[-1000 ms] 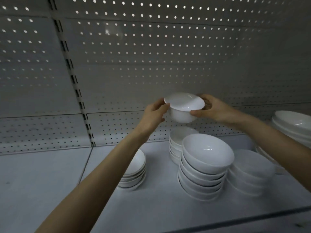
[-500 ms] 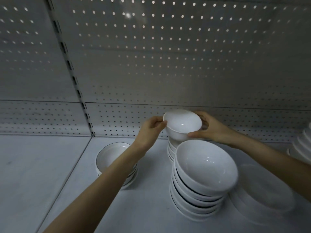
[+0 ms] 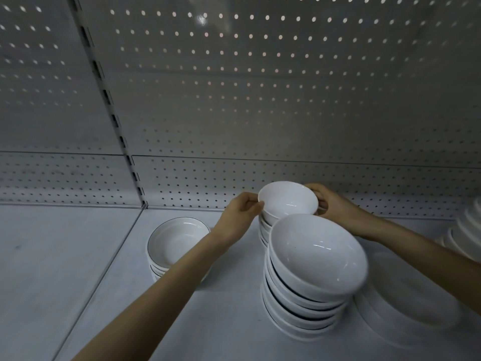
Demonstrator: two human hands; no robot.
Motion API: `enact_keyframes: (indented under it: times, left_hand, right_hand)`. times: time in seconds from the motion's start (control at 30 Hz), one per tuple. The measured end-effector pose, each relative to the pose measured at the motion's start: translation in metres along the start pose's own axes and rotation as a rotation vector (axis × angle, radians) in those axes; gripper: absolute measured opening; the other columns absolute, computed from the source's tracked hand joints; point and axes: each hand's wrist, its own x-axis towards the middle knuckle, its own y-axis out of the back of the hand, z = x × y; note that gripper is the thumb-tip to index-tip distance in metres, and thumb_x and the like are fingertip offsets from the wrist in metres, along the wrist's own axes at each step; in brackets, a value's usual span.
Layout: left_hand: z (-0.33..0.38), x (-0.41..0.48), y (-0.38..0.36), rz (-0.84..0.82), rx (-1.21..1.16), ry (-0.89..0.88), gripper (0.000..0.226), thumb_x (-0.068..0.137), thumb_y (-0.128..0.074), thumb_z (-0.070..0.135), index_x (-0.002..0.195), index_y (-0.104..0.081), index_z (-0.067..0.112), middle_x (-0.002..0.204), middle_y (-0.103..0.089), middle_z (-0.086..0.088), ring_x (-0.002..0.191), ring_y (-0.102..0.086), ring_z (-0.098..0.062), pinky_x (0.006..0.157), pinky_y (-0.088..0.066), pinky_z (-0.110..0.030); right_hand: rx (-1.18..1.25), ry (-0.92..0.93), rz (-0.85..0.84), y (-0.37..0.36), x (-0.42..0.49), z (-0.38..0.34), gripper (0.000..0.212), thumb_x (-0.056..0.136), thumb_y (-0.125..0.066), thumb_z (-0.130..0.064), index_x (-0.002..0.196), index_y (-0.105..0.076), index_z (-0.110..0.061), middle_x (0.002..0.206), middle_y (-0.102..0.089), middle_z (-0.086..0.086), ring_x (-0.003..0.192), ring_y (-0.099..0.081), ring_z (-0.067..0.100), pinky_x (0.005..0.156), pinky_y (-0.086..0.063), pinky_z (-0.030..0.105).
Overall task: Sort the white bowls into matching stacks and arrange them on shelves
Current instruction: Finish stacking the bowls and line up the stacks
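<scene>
A pale grey shelf [image 3: 78, 256], crossed front to back by a seam [image 3: 109, 261], carries white crockery. A tall stack of deep bowls [image 3: 312, 277] stands toward the front. Just behind it sits a stack of smaller bowls [image 3: 263, 230]. Left of it, apart, is a low stack of dark-rimmed bowls [image 3: 177, 238]. Just beside it on the right is a pile of shallow plates [image 3: 408, 298], with more dishes [image 3: 466, 230] farther right.
</scene>
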Motion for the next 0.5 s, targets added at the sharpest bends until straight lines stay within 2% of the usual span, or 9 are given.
enact_keyframes:
  times: [0.13, 0.2, 0.4, 0.5]
  left_hand:
    - [-0.005, -0.001, -0.004, -0.017, -0.011, 0.035, 0.018, 0.097, -0.049, 0.017, 0.111, -0.056, 0.008, 0.113, -0.065, -0.008, 0.103, -0.061, -0.021, 0.097, -0.047, -0.034]
    - [-0.006, -0.001, -0.004, -0.020, -0.025, 0.050, 0.017, 0.098, -0.049, 0.017, 0.111, -0.055, 0.009, 0.115, -0.064, -0.011, 0.109, -0.060, -0.025, 0.101, -0.046, -0.042]
    - [-0.004, -0.005, -0.002, -0.063, 0.013, 0.041, 0.032, 0.099, -0.045, 0.019, 0.129, -0.051, 0.008, 0.127, -0.059, -0.007, 0.116, -0.055, -0.021, 0.105, -0.042, -0.041]
    - [-0.004, -0.011, 0.006, -0.073, 0.070, 0.010, 0.032, 0.101, -0.039, 0.014, 0.130, -0.051, 0.009, 0.131, -0.056, -0.007, 0.121, -0.052, -0.022, 0.108, -0.038, -0.043]
  right_hand:
    - [-0.044, -0.012, -0.011, -0.001, -0.005, 0.003, 0.068, 0.074, -0.076, -0.009, 0.128, -0.038, -0.022, 0.124, -0.050, -0.004, 0.116, -0.051, 0.012, 0.097, -0.043, 0.028]
    - [-0.046, -0.009, -0.019, -0.001, -0.007, 0.002, 0.070, 0.075, -0.075, -0.010, 0.132, -0.036, -0.020, 0.128, -0.049, -0.002, 0.119, -0.050, 0.013, 0.101, -0.042, 0.031]
    - [-0.046, -0.046, -0.083, 0.002, -0.010, -0.004, 0.069, 0.078, -0.072, -0.012, 0.130, -0.031, -0.030, 0.131, -0.043, -0.009, 0.125, -0.042, 0.009, 0.100, -0.038, 0.026]
    - [-0.073, -0.076, -0.096, 0.008, -0.013, -0.011, 0.064, 0.081, -0.068, -0.010, 0.129, -0.032, -0.031, 0.133, -0.042, -0.010, 0.127, -0.040, 0.007, 0.103, -0.035, 0.025]
